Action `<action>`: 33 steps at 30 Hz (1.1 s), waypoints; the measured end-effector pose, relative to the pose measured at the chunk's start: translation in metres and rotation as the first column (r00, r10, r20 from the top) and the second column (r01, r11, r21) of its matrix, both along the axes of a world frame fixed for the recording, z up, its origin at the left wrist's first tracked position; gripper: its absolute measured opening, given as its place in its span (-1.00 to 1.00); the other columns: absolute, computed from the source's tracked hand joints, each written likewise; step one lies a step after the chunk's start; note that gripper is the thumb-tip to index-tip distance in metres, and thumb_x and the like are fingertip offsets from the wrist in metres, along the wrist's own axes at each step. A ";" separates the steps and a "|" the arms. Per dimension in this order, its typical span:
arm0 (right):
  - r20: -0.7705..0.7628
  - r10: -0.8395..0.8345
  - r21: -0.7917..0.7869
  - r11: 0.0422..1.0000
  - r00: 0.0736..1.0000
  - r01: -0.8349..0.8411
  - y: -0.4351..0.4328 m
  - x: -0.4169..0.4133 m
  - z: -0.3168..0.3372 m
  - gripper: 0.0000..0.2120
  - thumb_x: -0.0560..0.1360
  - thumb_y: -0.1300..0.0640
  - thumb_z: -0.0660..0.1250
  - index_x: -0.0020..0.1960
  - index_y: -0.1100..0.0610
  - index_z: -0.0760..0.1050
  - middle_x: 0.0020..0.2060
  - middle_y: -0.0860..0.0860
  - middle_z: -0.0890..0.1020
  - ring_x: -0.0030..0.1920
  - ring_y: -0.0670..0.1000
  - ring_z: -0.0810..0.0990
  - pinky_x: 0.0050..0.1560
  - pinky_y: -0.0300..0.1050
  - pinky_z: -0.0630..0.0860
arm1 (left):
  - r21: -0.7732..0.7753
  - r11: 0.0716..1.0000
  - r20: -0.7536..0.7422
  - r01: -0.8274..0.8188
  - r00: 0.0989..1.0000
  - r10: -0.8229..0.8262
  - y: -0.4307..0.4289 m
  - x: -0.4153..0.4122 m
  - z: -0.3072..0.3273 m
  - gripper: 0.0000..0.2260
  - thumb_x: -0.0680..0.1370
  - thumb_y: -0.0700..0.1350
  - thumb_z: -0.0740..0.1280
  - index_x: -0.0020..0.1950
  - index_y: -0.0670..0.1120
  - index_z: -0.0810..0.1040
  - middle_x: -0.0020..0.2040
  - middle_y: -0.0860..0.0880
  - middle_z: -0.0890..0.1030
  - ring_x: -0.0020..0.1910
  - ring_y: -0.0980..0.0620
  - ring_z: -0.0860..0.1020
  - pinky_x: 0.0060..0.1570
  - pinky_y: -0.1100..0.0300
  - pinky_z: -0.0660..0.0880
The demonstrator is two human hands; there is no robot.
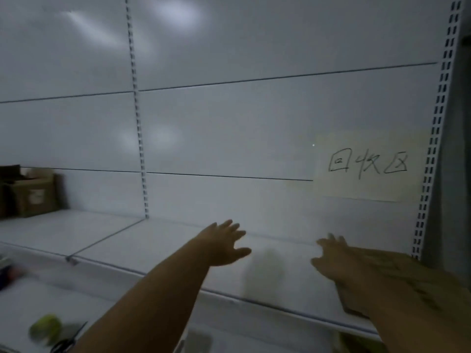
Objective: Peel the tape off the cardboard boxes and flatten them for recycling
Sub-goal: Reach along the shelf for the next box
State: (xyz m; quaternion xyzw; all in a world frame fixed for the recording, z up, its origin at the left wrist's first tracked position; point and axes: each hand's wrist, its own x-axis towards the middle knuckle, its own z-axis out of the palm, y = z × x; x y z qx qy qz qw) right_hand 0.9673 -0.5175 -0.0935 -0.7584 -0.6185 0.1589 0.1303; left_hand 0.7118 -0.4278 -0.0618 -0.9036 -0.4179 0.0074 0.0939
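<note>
Hands extended over a white shelf.
Left hand and right hand are spread flat, gripping nothing; flattened cardboard lies at the shelf's right end, beneath the right forearm.

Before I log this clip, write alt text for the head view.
Two bare hands reach with fingers spread over a white metal shelf, the left hand mid-shelf, the right hand by a flat cardboard sheet at the shelf's right end. A handwritten paper sign hangs on the back panel above it; open cardboard boxes stand far left.
</note>
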 end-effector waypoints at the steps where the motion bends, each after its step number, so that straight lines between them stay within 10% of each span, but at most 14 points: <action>1: 0.130 -0.021 0.093 0.996 0.991 0.009 0.010 -0.039 0.005 -0.41 0.60 -0.07 0.14 0.54 0.06 0.02 0.55 0.09 -0.08 0.53 0.12 -0.12 0.49 0.06 -0.03 | 0.009 0.998 0.026 -0.063 0.998 0.063 0.008 -0.033 0.008 -0.41 0.61 0.25 -0.04 0.56 -0.01 0.01 0.57 -0.02 -0.04 0.54 0.02 -0.12 0.50 -0.02 -0.11; 9: 0.404 0.400 0.006 0.898 0.823 -0.439 0.066 -0.290 0.006 -0.34 0.59 -0.13 0.12 0.56 -0.04 -0.12 0.55 0.06 -0.15 0.53 0.06 -0.19 0.49 0.09 -0.16 | 0.044 0.953 0.111 -0.301 0.949 0.295 0.035 -0.234 0.014 -0.42 0.60 0.26 -0.07 0.55 0.02 0.04 0.57 -0.01 -0.03 0.54 0.03 -0.15 0.48 -0.07 -0.15; 33: 0.441 0.662 -0.058 0.695 0.606 -0.717 0.396 -0.650 0.039 -0.33 0.58 -0.15 0.14 0.55 0.03 -0.09 0.54 0.07 0.02 0.52 0.08 0.04 0.49 0.04 0.07 | 0.005 0.795 0.121 -0.606 0.790 0.601 0.230 -0.601 0.023 -0.48 0.61 0.21 0.02 0.54 0.08 0.06 0.57 0.04 0.00 0.54 0.04 -0.12 0.47 -0.02 -0.06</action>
